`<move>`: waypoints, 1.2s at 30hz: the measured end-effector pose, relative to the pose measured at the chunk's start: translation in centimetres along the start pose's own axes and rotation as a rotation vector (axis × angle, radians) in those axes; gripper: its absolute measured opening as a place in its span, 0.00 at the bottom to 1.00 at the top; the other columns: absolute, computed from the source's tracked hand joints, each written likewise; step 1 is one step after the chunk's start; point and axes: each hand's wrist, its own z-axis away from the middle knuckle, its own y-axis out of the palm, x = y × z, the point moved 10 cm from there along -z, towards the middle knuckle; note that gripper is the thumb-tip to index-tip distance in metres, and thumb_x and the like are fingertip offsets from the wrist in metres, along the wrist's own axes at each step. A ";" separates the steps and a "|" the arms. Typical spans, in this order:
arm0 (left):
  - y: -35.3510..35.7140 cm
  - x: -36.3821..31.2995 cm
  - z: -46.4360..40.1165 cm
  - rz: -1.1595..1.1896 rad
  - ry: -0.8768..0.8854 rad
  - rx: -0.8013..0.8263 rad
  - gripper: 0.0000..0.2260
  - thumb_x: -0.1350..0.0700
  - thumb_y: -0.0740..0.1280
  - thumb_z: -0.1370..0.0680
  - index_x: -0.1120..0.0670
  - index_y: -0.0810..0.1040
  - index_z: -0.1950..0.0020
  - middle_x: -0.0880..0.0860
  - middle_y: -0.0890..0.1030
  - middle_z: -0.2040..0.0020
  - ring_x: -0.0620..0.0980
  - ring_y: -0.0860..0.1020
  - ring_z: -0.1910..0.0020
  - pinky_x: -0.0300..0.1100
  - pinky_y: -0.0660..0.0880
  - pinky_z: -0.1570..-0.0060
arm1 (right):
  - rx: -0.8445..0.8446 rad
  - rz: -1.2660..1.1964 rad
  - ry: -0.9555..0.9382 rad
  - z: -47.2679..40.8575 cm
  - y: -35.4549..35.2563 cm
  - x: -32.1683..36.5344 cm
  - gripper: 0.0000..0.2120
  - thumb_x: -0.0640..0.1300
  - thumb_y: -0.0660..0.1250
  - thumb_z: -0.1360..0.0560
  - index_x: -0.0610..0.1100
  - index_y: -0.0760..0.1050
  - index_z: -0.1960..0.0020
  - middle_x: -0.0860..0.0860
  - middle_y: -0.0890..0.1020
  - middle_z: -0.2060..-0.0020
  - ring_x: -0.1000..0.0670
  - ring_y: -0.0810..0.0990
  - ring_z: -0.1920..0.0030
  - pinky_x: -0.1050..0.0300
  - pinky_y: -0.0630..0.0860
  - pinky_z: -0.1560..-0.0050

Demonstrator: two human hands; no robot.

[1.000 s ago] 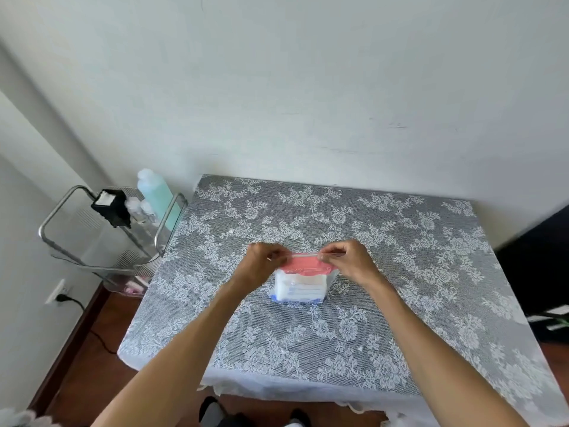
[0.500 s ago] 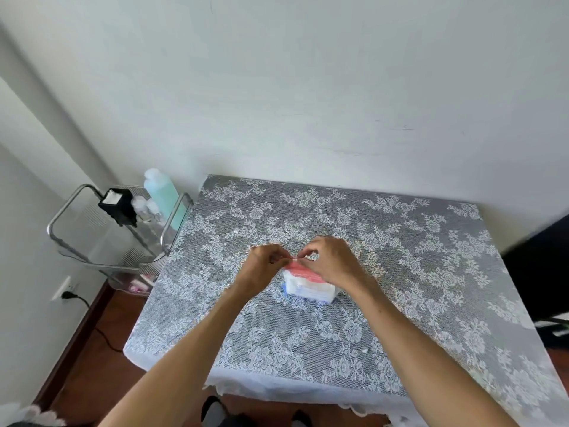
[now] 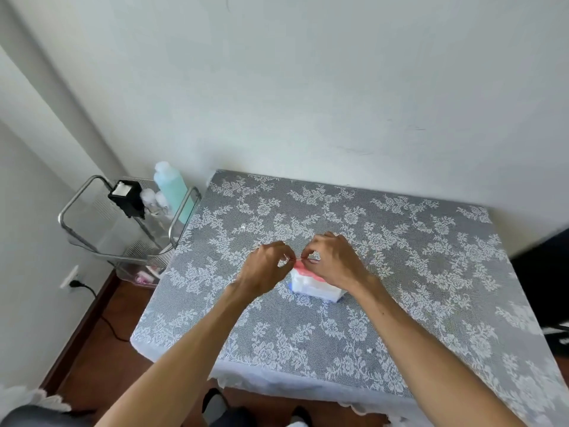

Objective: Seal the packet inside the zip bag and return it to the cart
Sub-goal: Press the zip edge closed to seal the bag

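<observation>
The zip bag (image 3: 315, 280), with the white and red packet (image 3: 311, 283) inside, stands on the tabletop (image 3: 431, 272) near its middle. Both hands pinch its top edge: the left hand (image 3: 264, 266) at the left corner, the right hand (image 3: 334, 260) now close beside it, having slid in from the right end a second ago. By my reading the seal is nearly pressed shut. The cart (image 3: 129, 223) waits at the tabletop's left.
</observation>
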 end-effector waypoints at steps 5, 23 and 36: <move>-0.9 -1.5 1.0 -0.049 0.079 -0.089 0.07 0.53 0.67 0.21 0.55 0.81 0.49 0.49 0.82 0.52 0.43 0.79 0.63 0.44 0.80 0.67 | -0.095 0.098 -0.095 0.8 -0.6 1.1 0.22 0.63 0.64 0.29 0.45 0.82 0.53 0.52 0.83 0.57 0.53 0.75 0.57 0.51 0.74 0.50; -1.5 -1.4 3.7 0.013 0.115 -0.214 0.06 0.58 0.73 0.25 0.59 0.83 0.52 0.54 0.84 0.55 0.49 0.82 0.59 0.45 0.82 0.62 | -0.228 0.159 -0.066 3.4 -0.1 0.3 0.17 0.56 0.69 0.28 0.44 0.83 0.50 0.51 0.84 0.59 0.50 0.77 0.57 0.51 0.76 0.53; -1.5 -2.0 4.4 -0.052 0.185 -0.189 0.04 0.60 0.74 0.26 0.59 0.83 0.53 0.52 0.84 0.56 0.48 0.81 0.58 0.44 0.81 0.63 | -0.190 0.133 -0.141 2.6 1.1 2.0 0.11 0.54 0.72 0.28 0.47 0.82 0.54 0.54 0.80 0.57 0.54 0.73 0.54 0.54 0.73 0.52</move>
